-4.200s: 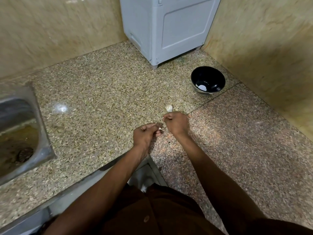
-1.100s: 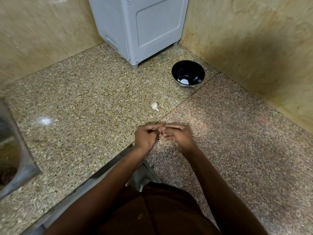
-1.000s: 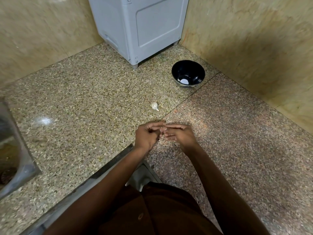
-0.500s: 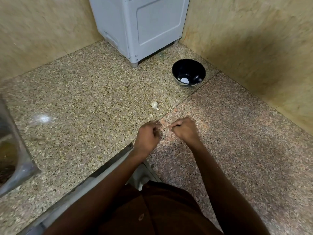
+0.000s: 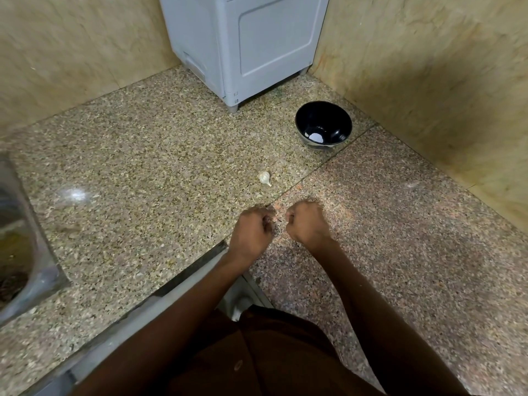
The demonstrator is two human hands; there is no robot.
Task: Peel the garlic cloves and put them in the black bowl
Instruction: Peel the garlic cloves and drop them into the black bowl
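Mid-frame, the left hand (image 5: 251, 235) and right hand (image 5: 305, 222) are both curled tight, slightly apart; what they pinch is hidden. One garlic clove (image 5: 265, 178) lies above them on the granite counter (image 5: 143, 155). The black bowl (image 5: 323, 125) sits upper right beside a grey appliance (image 5: 248, 44); a steel sink (image 5: 20, 252) is at the left edge.

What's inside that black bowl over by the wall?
The black bowl shows one pale, whitish piece on its near side, too small to identify; the rest of the visible inside is bare and dark. Its near rim hides the part closest to the camera.
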